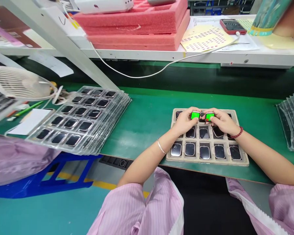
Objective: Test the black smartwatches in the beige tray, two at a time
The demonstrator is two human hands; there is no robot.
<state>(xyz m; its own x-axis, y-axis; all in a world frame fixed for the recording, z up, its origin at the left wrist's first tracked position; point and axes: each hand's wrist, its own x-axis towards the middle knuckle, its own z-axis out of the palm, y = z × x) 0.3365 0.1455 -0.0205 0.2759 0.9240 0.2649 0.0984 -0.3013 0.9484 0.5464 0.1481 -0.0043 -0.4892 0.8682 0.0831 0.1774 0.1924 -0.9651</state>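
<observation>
Currently, the left hand [185, 121] pinches a green-screened smartwatch body [195, 115], the right hand [222, 121] a second smartwatch body [210, 117]; both sit at 12 o'clock on the beige tray [207, 161]; level seating is called for.

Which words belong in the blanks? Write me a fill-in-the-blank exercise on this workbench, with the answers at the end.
1. The left hand holds one square device and the right hand another; both screens glow ____.
2. The beaded bracelet on the right wrist is ____.
3. The metal bangle is on the ____ wrist.
4. Stacked clear plastic trays lie to the ____ of the beige tray under the hands.

Missing words: green; red; left; left.
</observation>
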